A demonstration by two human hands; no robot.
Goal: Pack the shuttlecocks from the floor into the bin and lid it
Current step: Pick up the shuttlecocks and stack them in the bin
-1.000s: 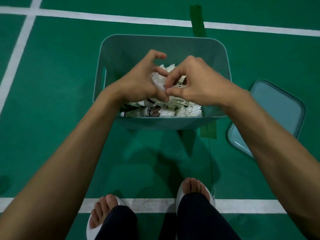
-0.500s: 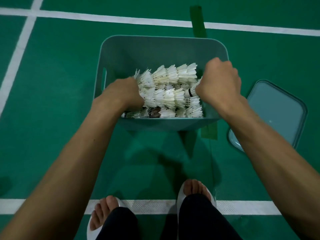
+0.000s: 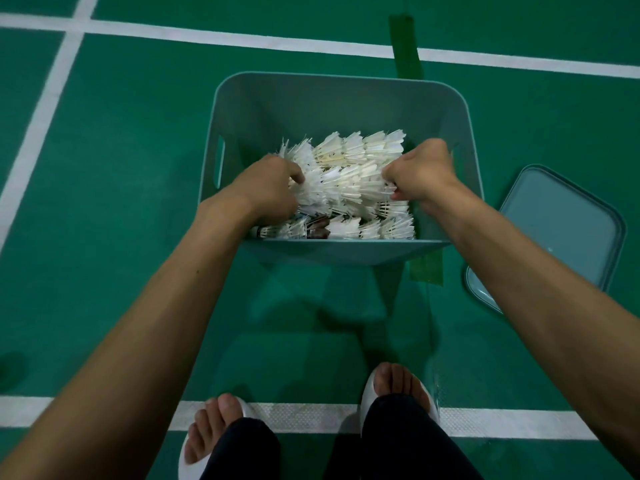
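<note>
While both hands reach down into it, the shuttlecocks (image 3: pixel 349 178) lie inside the bin (image 3: pixel 311 109), nested cone in cone into white rows that run from side to side, with further rows packed against the near wall beneath. The left hand (image 3: pixel 266 192) curls its fingers into the left end of the upper rows and the right hand (image 3: pixel 420 174) is curled round their right end, so the rows are squeezed between the two grips. Whether they rest on the layer beneath or are held just above it cannot be told from this view. The bin, a grey-green tub with a slot handle in its left wall, stands on the green floor (image 3: pixel 138 168) just ahead of the person's feet, and the feathers lie well below its rim. The lid (image 3: pixel 561 233), of the same colour, lies flat on the floor just to the right of the bin, apart from it and partly behind the right forearm. No loose shuttlecock shows on the visible floor, which carries only white lines (image 3: pixel 221 36), strips of dark green tape (image 3: pixel 407 46) at the far and near edges of the bin, and the white slippers (image 3: pixel 398 386). Judged from this, the gathering is all but complete. What is left is to settle the held rows, withdraw both hands and set the lid on the bin. Strays outside the frame cannot be ruled out.
</note>
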